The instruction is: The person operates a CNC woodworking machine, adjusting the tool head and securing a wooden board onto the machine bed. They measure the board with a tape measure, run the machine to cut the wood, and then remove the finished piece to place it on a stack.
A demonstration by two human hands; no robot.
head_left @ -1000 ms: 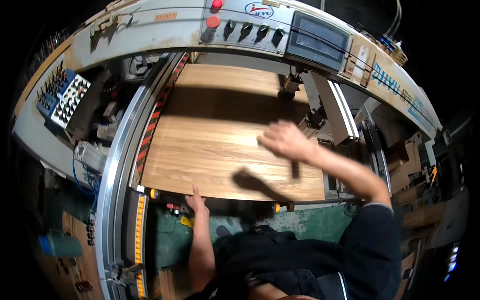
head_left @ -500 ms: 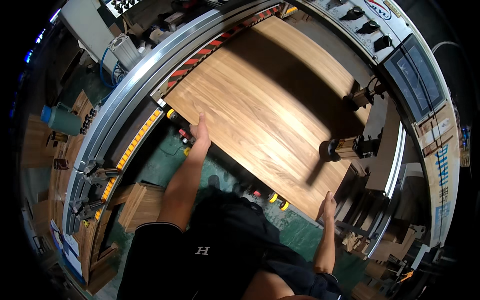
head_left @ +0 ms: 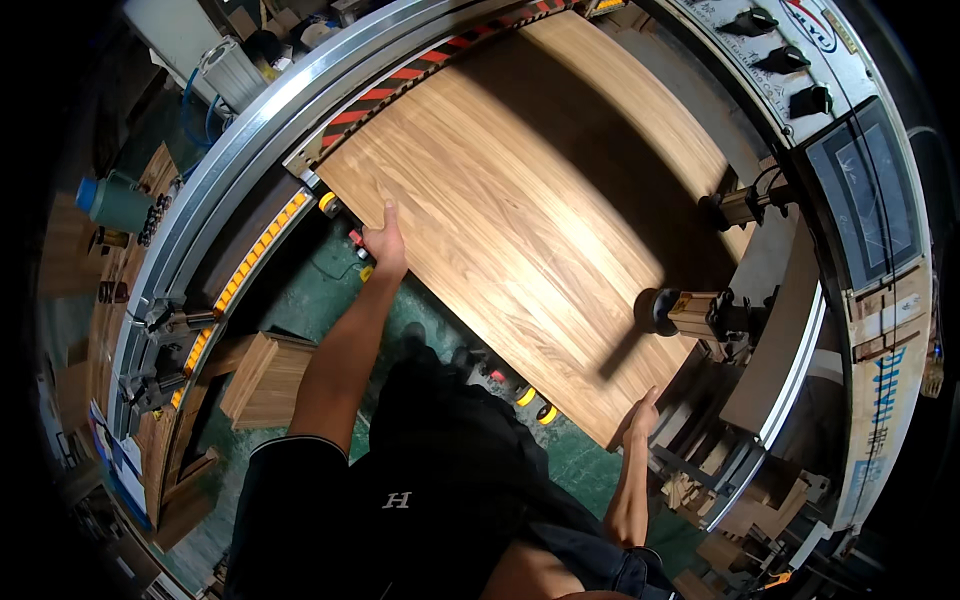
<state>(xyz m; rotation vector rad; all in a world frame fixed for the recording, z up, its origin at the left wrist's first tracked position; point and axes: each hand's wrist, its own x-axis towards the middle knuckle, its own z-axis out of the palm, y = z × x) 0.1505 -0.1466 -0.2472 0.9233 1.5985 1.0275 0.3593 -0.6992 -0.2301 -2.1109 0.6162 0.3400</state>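
A broad, light-brown wooden panel (head_left: 480, 190) with lengthwise grain lies flat in a machine frame. My left hand (head_left: 386, 245) grips its near edge toward the left corner, thumb on top and fingers hidden underneath. At the near right corner, my right hand (head_left: 640, 415) holds the edge in the same way, thumb up. Yellow-rimmed rollers (head_left: 546, 413) show below the near edge. Over the panel's right side stands a dark cylindrical clamp head (head_left: 655, 311), with a second clamp (head_left: 715, 212) farther back.
A metal rail (head_left: 250, 125) curves along the left, with a red-and-black striped strip (head_left: 400, 80) beside the panel. The control panel (head_left: 865, 190) with knobs is at right. Wooden boards (head_left: 270, 380) stand on the green floor at left. A green jug (head_left: 122, 208) sits far left.
The whole view has shifted, so the frame and the control panel sit differently in it. Both hands stay on the same near edge of the panel; any sliding of it is hard to tell.
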